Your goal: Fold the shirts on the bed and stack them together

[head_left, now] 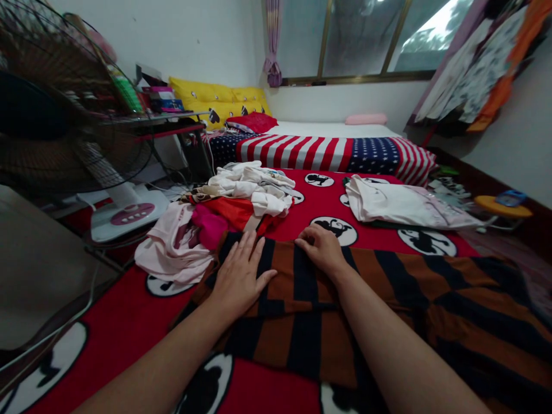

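Note:
A brown and dark-blue striped garment [310, 328] lies spread across the red blanket in front of me, with creases and overlapping folds toward the right. My left hand [241, 273] rests flat on its left part, fingers stretched out. At the far edge of the garment, my right hand [319, 246] has its fingers curled and pressed together on the cloth. Just beyond my left hand is a heap of loose clothes [252, 187] in white, red, magenta and pale pink. Farther right, a folded white garment [388, 201] lies flat.
The red blanket [276, 382] has round black-and-white figures. A fan [129, 213] stands close on the left beside a desk [164, 117]. Behind is a bed with a flag-patterned cover [297, 150]. Clothes hang [483, 75] at the right, above a small yellow stool [502, 206].

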Tool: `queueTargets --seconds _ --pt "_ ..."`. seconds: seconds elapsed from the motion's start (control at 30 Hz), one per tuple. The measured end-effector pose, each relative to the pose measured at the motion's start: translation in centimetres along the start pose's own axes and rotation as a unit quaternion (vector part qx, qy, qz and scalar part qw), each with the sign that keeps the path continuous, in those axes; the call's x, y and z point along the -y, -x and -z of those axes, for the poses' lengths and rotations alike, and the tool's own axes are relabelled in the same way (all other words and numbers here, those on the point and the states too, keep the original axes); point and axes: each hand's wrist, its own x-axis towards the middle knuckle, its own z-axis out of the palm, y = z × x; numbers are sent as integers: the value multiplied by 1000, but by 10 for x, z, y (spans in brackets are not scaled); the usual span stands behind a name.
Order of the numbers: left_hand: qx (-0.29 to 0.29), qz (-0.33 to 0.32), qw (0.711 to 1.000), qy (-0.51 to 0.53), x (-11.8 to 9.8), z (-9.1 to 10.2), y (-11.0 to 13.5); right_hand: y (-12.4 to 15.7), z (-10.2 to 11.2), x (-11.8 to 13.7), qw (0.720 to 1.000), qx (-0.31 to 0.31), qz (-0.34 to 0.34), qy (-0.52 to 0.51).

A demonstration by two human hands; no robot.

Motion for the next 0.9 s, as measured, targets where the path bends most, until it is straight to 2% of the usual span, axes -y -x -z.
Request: queueTargets --seconds 0.07,0.13,0.27,0.37,0.5,0.57,0.6,0.67,0.7,0.73,0.77,0.8,0.87,0.9 --pt "3 3 1000 -3 0 1 0 -1 0 1 998 -37 -39 17" --pt "18 14 1000 -6 0 1 -1 -2 -1 2 995 -43 -66 60" --pt "51 32 998 -1 3 -2 -2 -3 -3 4 988 -11 -88 126" --pt "43 34 998 20 5 -6 -2 -3 -4 5 986 -2 -84 141" --pt "56 46 990 123 10 -6 -8 -8 0 15 980 45 -101 164" --pt "46 65 965 248 14 0 -11 -9 7 27 975 71 -120 175" --pt "29 81 941 327 16 6 -12 -8 12 35 974 77 -123 176" --pt "-13 124 875 468 24 22 -9 0 21 56 978 62 -110 164" --pt "-30 151 849 506 29 32 -6 6 24 68 983 47 -96 148" --pt "-41 177 840 511 36 42 0 15 26 80 989 31 -77 124" --pt "-46 200 851 483 42 51 7 24 26 91 994 18 -58 94" --pt "-41 216 876 430 49 60 15 35 25 102 997 13 -41 61" --pt "-14 224 927 300 62 73 31 56 17 120 999 27 -19 0" --pt "6 218 944 247 67 76 39 66 12 127 999 40 -12 -23"
